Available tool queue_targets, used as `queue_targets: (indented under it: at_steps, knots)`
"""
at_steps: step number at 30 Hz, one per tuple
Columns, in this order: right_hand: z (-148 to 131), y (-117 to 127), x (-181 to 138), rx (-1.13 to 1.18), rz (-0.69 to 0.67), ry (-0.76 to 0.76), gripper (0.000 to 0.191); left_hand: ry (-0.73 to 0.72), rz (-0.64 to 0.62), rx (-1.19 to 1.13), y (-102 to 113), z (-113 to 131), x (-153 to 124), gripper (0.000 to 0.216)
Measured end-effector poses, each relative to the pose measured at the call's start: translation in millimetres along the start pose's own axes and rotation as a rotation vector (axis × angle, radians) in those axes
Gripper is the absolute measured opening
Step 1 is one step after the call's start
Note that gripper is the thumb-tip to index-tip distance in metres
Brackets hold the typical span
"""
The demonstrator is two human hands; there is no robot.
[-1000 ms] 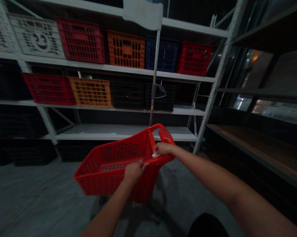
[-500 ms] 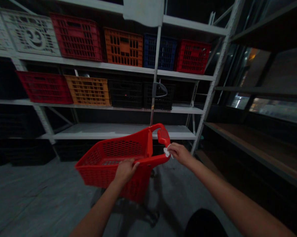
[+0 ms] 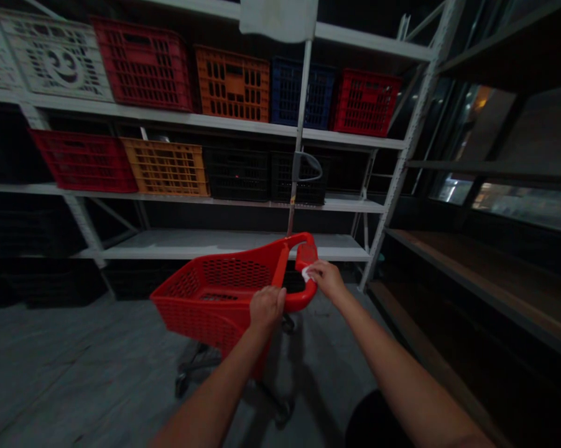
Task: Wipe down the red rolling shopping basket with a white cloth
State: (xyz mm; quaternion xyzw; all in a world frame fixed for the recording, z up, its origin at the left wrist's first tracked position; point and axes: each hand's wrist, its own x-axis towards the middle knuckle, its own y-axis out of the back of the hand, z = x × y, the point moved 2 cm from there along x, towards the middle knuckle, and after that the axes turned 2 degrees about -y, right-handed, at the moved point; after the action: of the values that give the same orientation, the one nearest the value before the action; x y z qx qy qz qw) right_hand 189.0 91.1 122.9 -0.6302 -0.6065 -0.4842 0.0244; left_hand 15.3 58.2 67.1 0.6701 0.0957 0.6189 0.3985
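Note:
A red plastic basket cart (image 3: 215, 295) on wheels stands on the grey floor in front of me. My left hand (image 3: 267, 307) is closed over the near rim of the basket. My right hand (image 3: 324, 277) pinches a small white cloth (image 3: 307, 273) and presses it against the red handle (image 3: 305, 255) at the cart's right end. A thin metal pole (image 3: 299, 130) rises from behind the cart, with a grey grip partway up.
White metal shelving (image 3: 215, 244) spans the back wall, loaded with red (image 3: 143, 62), orange (image 3: 231, 84), blue (image 3: 290, 93), white and black crates. Dark wooden shelves (image 3: 490, 274) run along the right. The grey floor (image 3: 75, 367) stretches to the left.
My left hand slid right along the basket rim toward the handle. My right hand with the cloth moved from the rim corner up onto the handle. The cart has swung slightly right.

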Motion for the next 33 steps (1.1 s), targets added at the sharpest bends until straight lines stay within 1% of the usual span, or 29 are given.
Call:
queue_targets:
  at_steps: [2,4,5,8,9,10,11,13,16,18,19,20,23,25,27,29,30,31,33]
  knots:
    - [9,3,15,-0.031,-0.015,-0.025,0.012,-0.012,0.027,0.004,1,-3,-2,0.037]
    - [8,3,13,-0.020,-0.009,-0.038,0.013,-0.025,0.052,0.009,3,-6,-3,0.036]
    - [3,3,6,0.012,-0.020,-0.047,0.014,-0.030,0.063,0.012,4,-7,-3,0.035]
    - [-14,1,-24,0.161,-0.112,-0.055,0.011,-0.041,0.085,0.019,7,-12,-6,0.033]
    - [-18,0,-32,0.202,-0.126,-0.051,0.011,-0.044,0.087,0.021,8,-13,-6,0.032]
    - [-19,-1,-37,0.226,-0.110,-0.052,0.011,-0.047,0.088,0.023,9,-14,-7,0.032]
    - [-17,-2,-39,0.235,-0.059,-0.061,0.012,-0.050,0.087,0.025,9,-15,-8,0.032]
    - [-9,-8,-39,0.245,0.126,-0.131,0.013,-0.052,0.085,0.028,9,-15,-8,0.032]
    - [0,-29,-43,0.314,0.479,-0.343,0.017,-0.046,0.083,0.037,6,-14,-6,0.033]
    - [-7,-51,-57,0.389,0.645,-0.477,0.020,-0.034,0.081,0.043,4,-13,-6,0.034]
    - [-16,-63,-67,0.421,0.687,-0.518,0.020,-0.027,0.078,0.045,3,-12,-5,0.035]
    - [-25,-75,-78,0.444,0.696,-0.538,0.019,-0.023,0.074,0.045,3,-12,-5,0.035]
    - [-51,-105,-103,0.471,0.601,-0.524,0.015,-0.025,0.051,0.037,5,-12,-5,0.034]
    - [-54,-112,-109,0.469,0.583,-0.539,0.018,-0.033,0.034,0.024,6,-12,-5,0.035]
    - [-44,-106,-103,0.455,0.637,-0.592,0.025,-0.044,0.020,0.009,8,-12,-6,0.036]
    - [-26,-89,-88,0.426,0.672,-0.610,0.030,-0.051,0.010,-0.002,10,-12,-8,0.037]
    - [-18,-77,-78,0.408,0.653,-0.578,0.030,-0.052,0.007,-0.007,11,-13,-10,0.037]
    - [-11,-64,-68,0.389,0.607,-0.523,0.028,-0.052,0.005,-0.011,12,-15,-12,0.037]
    - [-7,-39,-47,0.335,0.428,-0.339,0.020,-0.050,0.003,-0.020,16,-22,-16,0.037]
